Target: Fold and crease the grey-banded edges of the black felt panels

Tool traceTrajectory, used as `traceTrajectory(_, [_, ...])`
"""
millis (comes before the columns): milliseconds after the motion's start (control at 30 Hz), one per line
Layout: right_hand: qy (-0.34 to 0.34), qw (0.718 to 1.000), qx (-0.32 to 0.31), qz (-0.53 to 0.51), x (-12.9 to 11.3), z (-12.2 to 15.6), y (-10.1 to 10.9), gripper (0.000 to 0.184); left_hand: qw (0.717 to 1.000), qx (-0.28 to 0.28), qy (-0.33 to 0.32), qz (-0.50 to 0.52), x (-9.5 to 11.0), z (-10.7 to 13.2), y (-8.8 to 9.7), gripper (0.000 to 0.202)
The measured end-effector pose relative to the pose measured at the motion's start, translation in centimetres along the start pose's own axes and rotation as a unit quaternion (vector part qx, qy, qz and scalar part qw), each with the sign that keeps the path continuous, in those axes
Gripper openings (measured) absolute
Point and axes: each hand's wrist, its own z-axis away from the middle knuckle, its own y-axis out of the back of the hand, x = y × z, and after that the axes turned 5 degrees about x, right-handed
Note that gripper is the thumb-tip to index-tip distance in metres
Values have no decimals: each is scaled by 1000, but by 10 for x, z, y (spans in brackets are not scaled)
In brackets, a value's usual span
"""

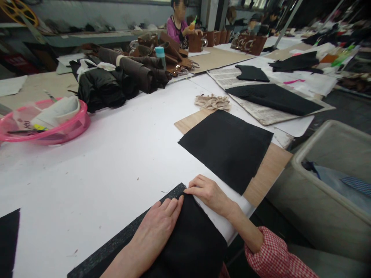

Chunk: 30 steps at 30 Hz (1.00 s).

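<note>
A black fabric piece (191, 243) lies over a dark speckled strip (116, 243) at the near edge of the white table (116, 154). My left hand (158, 227) rests flat on the fabric, fingers stretched out toward its far corner. My right hand (207, 193) has its fingers curled at that same corner, pinching the fabric's edge. A second black fabric sheet (228, 146) lies on a brown board (269, 170) just beyond my right hand.
A pink basin (78, 123) with white items sits at the left. Dark bags (116, 81) are piled at the back. More black fabric (272, 98) lies on boards to the right. A grey bin (327, 193) stands beside the table. Other people sit at the far end.
</note>
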Motion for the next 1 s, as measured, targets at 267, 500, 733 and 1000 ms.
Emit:
traceTrajectory(267, [-36, 999, 19, -37, 0, 0, 3, 17, 1000, 21, 5, 15, 1, 1, -8, 58])
traceTrajectory(500, [-13, 1000, 9, 21, 1, -1, -1, 17, 999, 31, 17, 27, 0, 0, -10, 56])
traceTrajectory(733, [-5, 998, 4, 55, -1, 1, -1, 16, 999, 44, 14, 21, 1, -1, -1, 53])
traceTrajectory(1000, [10, 997, -18, 76, -4, 2, 0, 15, 998, 36, 26, 39, 1, -6, -3, 52])
